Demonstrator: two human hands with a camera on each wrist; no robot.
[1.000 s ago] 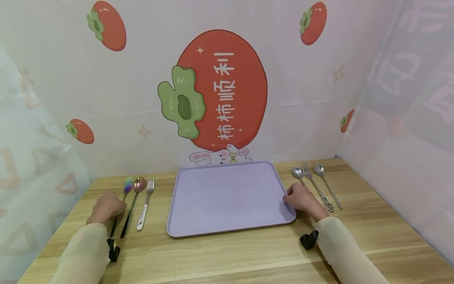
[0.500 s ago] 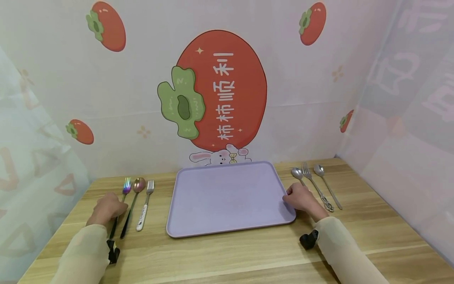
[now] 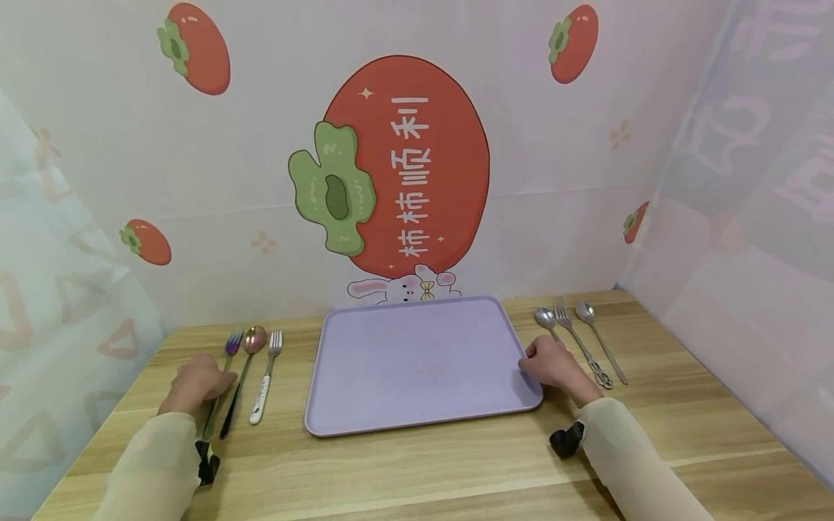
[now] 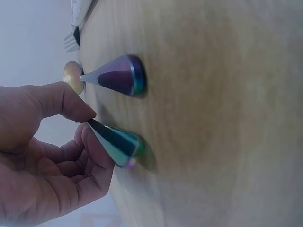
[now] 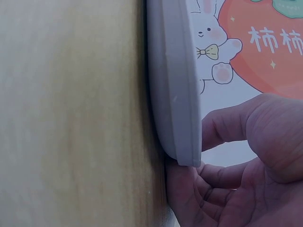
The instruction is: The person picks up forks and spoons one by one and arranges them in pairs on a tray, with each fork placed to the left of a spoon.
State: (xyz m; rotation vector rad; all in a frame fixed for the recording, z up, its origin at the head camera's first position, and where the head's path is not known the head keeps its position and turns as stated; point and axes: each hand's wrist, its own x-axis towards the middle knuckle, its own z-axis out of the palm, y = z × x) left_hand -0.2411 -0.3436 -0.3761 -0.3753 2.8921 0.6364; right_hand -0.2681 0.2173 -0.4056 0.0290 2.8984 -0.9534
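At the left of the head view, my left hand [image 3: 198, 383] pinches the handle of a rainbow-coloured metal fork [image 3: 232, 344] between thumb and fingers. In the left wrist view the fork's shiny handle end [image 4: 118, 144] lies low over the wood. Right beside it is a spoon [image 3: 254, 340] with a coppery bowl and dark handle. A fork with a white patterned handle [image 3: 260, 400] lies further right. My right hand [image 3: 554, 360] grips the right edge of a pale purple tray [image 3: 423, 362], thumb on the rim and fingers under it in the right wrist view.
Beyond my right hand lie a silver spoon [image 3: 545, 317], a fork with an ornate handle [image 3: 582, 347] and another spoon [image 3: 586, 313]. Everything is on a wooden table [image 3: 404, 477], with a persimmon-printed cloth [image 3: 215, 159] standing behind it.
The rainbow fork has turned a little in my left fingers; its tines now look darker and sit slightly lower. My left fingertips have shifted slightly right. The right hand and tray stay put.
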